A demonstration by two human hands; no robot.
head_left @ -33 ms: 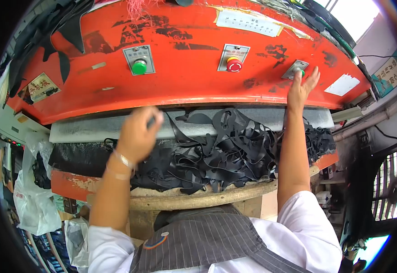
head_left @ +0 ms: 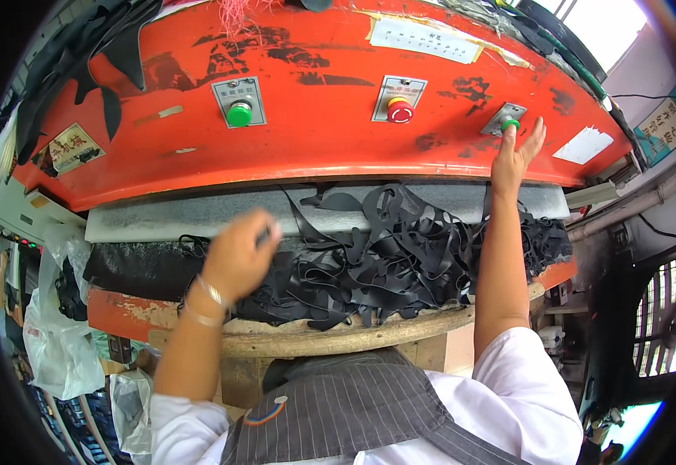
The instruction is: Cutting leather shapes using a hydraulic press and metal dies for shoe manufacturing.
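Observation:
My right hand (head_left: pixel 517 157) is raised to the red machine panel, fingers spread and holding nothing. Its thumb tip meets the lower edge of the right green push button (head_left: pixel 510 124). Lower and to the left, my left hand (head_left: pixel 239 256) hovers over the machine bed, slightly blurred. Its fingers are curled in toward the thumb; whether anything is between them is hidden. Beside it lies a tangled heap of black sheet-material offcuts (head_left: pixel 384 267), thin strips with cut-out curves. Behind the heap runs a grey pad (head_left: pixel 152 213).
The red panel (head_left: pixel 299 151) also bears a left green button (head_left: pixel 239 115) and a red stop button (head_left: pixel 400 111). A wooden rail (head_left: pixel 338 339) edges the bed near me. Plastic bags (head_left: pixel 63 349) hang at left. Black scraps (head_left: pixel 109 108) drape over the panel's upper left.
My left hand has come down a little, toward me and away from the panel. My right hand has dropped slightly, so more of the right green button shows.

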